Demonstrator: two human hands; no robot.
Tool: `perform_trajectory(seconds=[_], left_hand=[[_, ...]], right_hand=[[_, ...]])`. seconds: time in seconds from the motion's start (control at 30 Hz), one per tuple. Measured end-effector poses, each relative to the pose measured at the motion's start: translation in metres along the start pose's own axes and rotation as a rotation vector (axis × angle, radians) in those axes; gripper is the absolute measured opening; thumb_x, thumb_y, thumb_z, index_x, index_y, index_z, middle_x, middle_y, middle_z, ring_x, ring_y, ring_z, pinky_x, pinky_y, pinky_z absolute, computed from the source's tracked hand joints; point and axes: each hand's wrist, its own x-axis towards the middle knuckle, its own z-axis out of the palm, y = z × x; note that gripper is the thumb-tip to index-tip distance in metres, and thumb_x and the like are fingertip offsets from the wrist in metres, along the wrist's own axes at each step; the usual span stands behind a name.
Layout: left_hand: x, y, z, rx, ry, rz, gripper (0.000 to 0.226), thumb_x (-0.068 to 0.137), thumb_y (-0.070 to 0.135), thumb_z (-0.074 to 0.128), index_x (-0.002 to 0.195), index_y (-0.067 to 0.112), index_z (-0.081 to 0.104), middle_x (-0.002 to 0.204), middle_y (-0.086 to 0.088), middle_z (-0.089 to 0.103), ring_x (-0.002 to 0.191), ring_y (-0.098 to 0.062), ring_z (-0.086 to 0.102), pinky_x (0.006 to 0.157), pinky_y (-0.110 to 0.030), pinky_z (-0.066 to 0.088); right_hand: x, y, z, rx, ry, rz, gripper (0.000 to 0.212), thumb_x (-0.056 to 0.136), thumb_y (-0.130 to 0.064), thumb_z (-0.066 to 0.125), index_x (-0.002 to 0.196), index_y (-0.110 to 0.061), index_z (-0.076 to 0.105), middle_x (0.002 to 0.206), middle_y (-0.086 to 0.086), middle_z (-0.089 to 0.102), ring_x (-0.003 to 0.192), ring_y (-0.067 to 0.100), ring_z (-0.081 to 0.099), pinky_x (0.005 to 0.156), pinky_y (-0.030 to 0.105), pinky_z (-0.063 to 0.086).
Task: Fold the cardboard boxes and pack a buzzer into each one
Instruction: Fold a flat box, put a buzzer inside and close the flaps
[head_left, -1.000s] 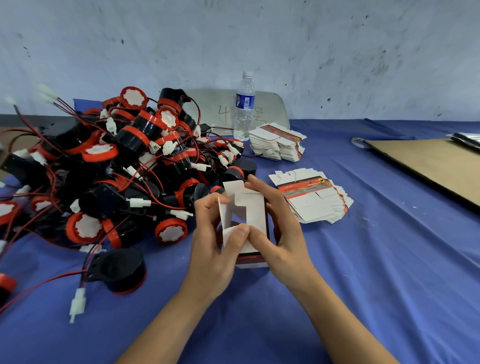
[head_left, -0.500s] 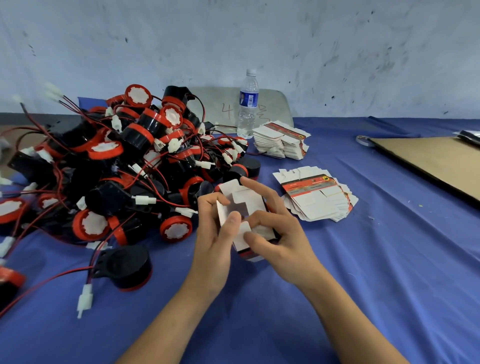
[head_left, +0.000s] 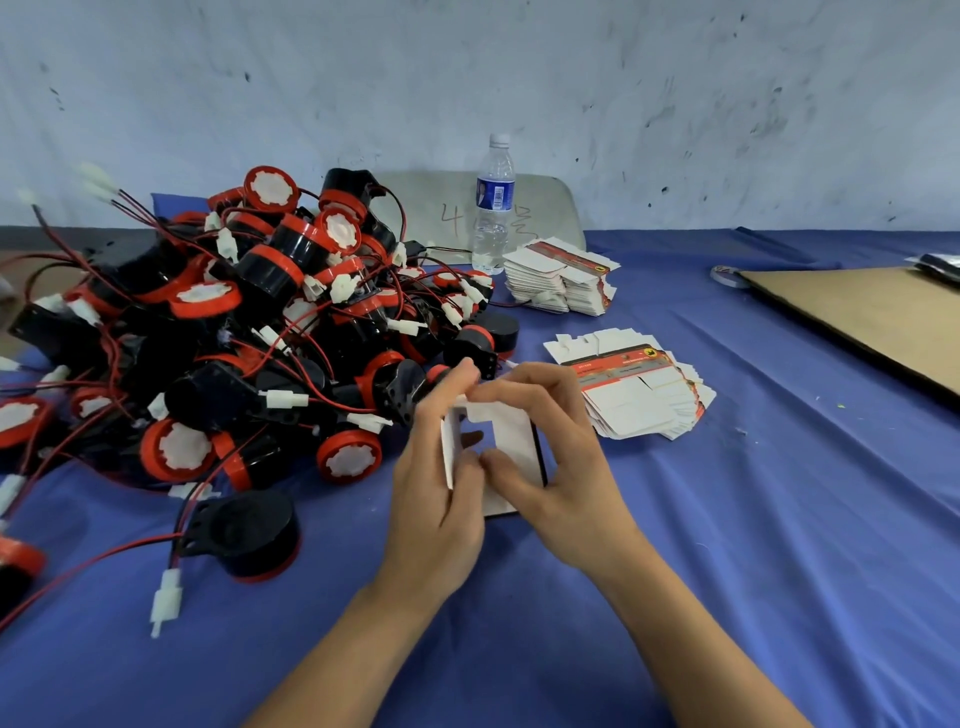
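Box: a partly folded white cardboard box (head_left: 511, 441) is held just above the worktop (head_left: 727, 571), near the middle.
Left hand: the left hand (head_left: 436, 499) is curled round the box's left edge.
Right hand: the right hand (head_left: 561, 467) is clasped on the box's right side and top flap.
Buzzers: a heap of buzzers (head_left: 249, 322) is piled at the left; a lone buzzer (head_left: 249, 535) is set nearer.
Flat boxes: a near stack (head_left: 639, 395) and a far stack (head_left: 561, 278) are laid right of the heap.
Bottle: a water bottle (head_left: 493, 208) is stood upright at the far side.

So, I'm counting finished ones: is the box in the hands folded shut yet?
Not shut: a flap sticks out from the box, leaving a gap.
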Motion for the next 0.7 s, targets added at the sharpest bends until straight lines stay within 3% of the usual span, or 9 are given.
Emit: perform_trajectory(seconds=[0.1,0.17,0.37,0.57,0.7], left_hand=[[0.001,0.0005,0.002,0.061,0.046,-0.028,0.051,0.091,0.007,0.041,0.121,0.049,0.046,0.146,0.012,0.045,0.137,-0.006,0.04,0.103,-0.016,0.037],[0.0018,0.0021,0.0026,0.06,0.078,-0.047,0.043,0.092,0.014,0.042,0.111,0.052,0.048,0.145,0.011,0.047,0.135,-0.006,0.042,0.103,-0.017,0.038],[0.0038,0.0012,-0.0018,0.097,0.076,0.029,0.014,0.091,0.02,0.048,0.103,0.026,0.052,0.14,0.011,0.052,0.13,-0.01,0.049,0.099,-0.02,0.041],[0.004,-0.0009,-0.0048,0.139,0.042,0.065,0.015,0.087,0.025,0.062,0.092,0.022,0.048,0.131,0.013,0.056,0.125,-0.011,0.053,0.096,-0.02,0.043],[0.0034,0.0022,-0.0034,0.175,0.054,0.092,0.002,0.096,0.023,0.05,0.097,0.024,0.049,0.126,0.014,0.058,0.123,-0.009,0.054,0.096,-0.023,0.044]], right_hand=[[0.0004,0.0027,0.001,0.045,-0.011,0.007,0.04,0.083,0.008,0.062,0.104,-0.026,0.062,0.123,0.005,0.047,0.12,0.008,0.046,0.098,0.011,0.033],[0.0005,0.0041,0.0023,0.132,-0.013,0.029,0.032,0.087,0.007,0.056,0.097,-0.023,0.064,0.125,0.005,0.05,0.122,0.006,0.047,0.097,0.011,0.033],[-0.0015,0.0066,0.0082,0.351,0.039,0.146,0.028,0.089,0.005,0.049,0.097,-0.019,0.06,0.118,0.002,0.059,0.114,0.004,0.054,0.091,0.014,0.039],[0.0001,0.0056,0.0028,0.292,0.099,0.092,0.033,0.082,0.005,0.045,0.088,-0.02,0.065,0.108,0.003,0.063,0.109,0.013,0.058,0.089,0.018,0.041],[0.0014,0.0069,0.0035,0.329,0.12,0.084,0.013,0.09,-0.013,0.054,0.094,-0.022,0.063,0.096,-0.006,0.063,0.094,0.011,0.06,0.083,0.018,0.042]])
